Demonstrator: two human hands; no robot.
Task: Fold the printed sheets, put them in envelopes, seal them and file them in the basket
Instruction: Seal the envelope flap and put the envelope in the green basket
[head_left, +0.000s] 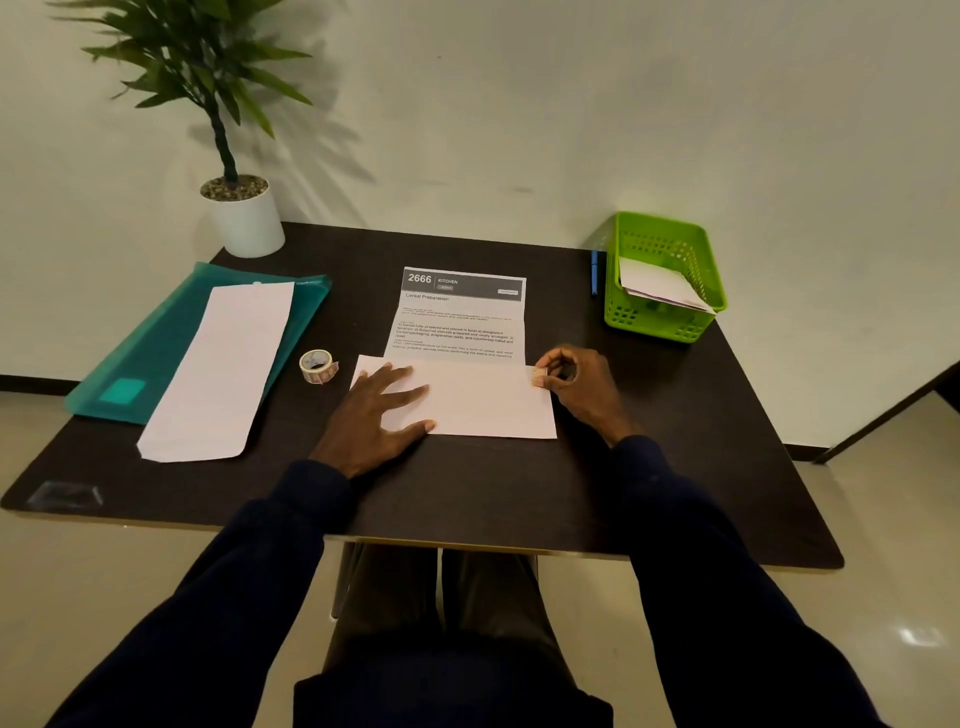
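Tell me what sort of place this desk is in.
Likely an office or plain workroom: a dark desk against a bare wall, a green basket holding papers, and a teal document folder.

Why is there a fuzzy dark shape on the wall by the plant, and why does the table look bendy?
Head view: the plant casts a soft, spread-out shadow on the wall; the wide-angle lens bows the table edges; a small glare spot shines on the floor; the printed sheet has blurry fine print.
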